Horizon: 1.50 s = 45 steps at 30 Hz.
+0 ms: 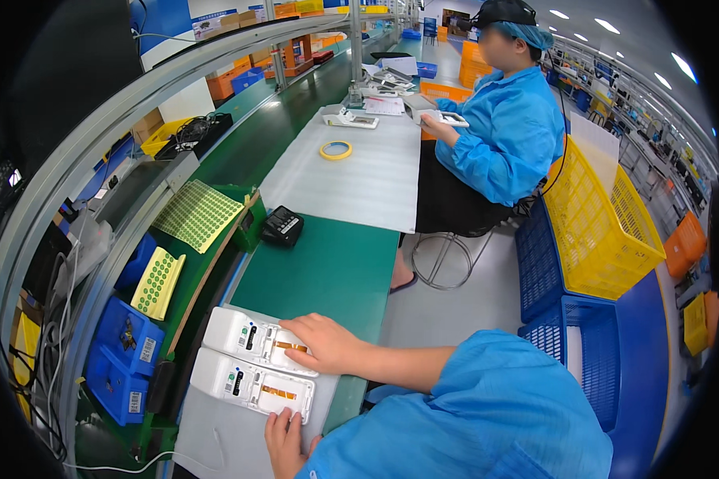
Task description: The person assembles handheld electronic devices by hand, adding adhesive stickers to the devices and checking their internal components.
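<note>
Two white plastic device housings lie side by side on a pale mat (192,427) at the bench. The far housing (230,329) and the near housing (216,371) each have a recessed bay with an orange flex ribbon and a small black part. My right hand (327,345) lies over the far housing's right end, fingers stretched across its bay and partly hiding the ribbon. My left hand (286,443) rests its fingertips at the near housing's lower right edge, fingers apart. Its near ribbon (280,393) is uncovered.
A black boxy device (282,226) sits on the green mat (319,263). Sticker sheets (200,214) and blue parts bins (124,343) line the left. Beyond, a tape roll (335,150) lies near a seated co-worker (495,128) handling white housings. Yellow (599,219) and blue crates (587,351) stand right.
</note>
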Available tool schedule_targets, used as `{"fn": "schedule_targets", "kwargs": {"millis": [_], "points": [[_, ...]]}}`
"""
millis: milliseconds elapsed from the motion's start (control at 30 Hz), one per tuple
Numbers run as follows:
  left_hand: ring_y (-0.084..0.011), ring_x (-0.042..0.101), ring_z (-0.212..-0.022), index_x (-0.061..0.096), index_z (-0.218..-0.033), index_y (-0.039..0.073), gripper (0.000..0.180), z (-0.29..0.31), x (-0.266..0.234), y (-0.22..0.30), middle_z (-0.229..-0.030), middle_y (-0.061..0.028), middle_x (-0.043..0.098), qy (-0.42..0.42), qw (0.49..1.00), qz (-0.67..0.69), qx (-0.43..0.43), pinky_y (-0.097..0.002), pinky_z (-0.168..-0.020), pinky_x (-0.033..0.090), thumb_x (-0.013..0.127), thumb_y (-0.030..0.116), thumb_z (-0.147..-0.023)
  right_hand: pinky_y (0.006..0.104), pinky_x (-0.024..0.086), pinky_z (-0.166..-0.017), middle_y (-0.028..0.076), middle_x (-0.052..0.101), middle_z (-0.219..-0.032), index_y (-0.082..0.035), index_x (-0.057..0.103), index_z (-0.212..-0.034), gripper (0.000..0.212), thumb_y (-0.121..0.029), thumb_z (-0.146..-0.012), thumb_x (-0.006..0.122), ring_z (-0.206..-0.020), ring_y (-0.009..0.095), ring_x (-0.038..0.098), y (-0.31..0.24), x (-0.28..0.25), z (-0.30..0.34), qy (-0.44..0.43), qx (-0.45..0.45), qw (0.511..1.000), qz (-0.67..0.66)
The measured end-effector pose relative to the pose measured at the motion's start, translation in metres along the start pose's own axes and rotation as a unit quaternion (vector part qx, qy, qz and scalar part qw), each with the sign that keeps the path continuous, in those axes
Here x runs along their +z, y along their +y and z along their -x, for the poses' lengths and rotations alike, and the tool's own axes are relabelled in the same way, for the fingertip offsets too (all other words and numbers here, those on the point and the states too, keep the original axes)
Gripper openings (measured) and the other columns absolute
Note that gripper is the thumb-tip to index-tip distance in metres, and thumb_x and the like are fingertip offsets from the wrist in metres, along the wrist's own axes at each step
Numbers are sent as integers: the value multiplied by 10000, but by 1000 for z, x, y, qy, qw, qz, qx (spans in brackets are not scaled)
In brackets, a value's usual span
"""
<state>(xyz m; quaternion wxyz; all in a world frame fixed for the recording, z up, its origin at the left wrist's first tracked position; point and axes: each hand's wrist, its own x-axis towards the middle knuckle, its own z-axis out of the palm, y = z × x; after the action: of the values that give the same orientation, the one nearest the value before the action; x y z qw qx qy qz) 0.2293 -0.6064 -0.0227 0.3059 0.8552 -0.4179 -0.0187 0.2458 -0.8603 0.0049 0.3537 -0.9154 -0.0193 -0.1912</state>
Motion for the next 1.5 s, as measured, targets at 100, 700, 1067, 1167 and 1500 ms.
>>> {"fn": "schedule_targets", "kwargs": {"millis": [100,700,1067,1167,1500], "points": [[-429,364,-1198,550,-1155,31,577,0,0,3,-1246,-175,475,5,1000,3,-4,-484,-1003,289,750,225,-650,410,399,-892,187,553,-1109,11,457,-1207,460,-250,-841,555,-1005,333,509,2,1,0,8,-3,1000,5],[-425,341,-1241,489,-1228,1,667,4,4,-10,-1300,-196,446,3,999,0,44,-485,-1030,258,713,127,-612,236,423,-662,67,544,-863,38,325,-1292,480,-132,-884,511,-719,101,485,114,-228,75,660,105,743,-40],[-419,286,-1285,447,-1267,5,688,0,2,-19,-1348,-205,393,-35,999,-4,38,-495,-1059,212,640,65,-610,413,433,-405,162,564,-625,-29,579,-844,199,-183,-828,454,-483,260,559,267,-455,435,490,644,494,318],[-418,282,-1287,444,-1271,7,688,7,0,-6,-1352,-200,393,-28,997,-74,-1,-496,-1061,210,633,59,-611,409,453,-424,155,563,-625,-2,582,-895,204,-145,-824,454,-488,267,560,286,-409,424,327,739,555,197],[-383,265,-1308,427,-1298,25,698,4,-2,8,-1363,-180,390,-24,996,-84,-13,-486,-1073,192,610,32,-624,389,457,-869,243,590,-1097,11,603,-1075,362,-185,-783,520,-1065,362,556,258,-396,436,433,726,507,165]]}}
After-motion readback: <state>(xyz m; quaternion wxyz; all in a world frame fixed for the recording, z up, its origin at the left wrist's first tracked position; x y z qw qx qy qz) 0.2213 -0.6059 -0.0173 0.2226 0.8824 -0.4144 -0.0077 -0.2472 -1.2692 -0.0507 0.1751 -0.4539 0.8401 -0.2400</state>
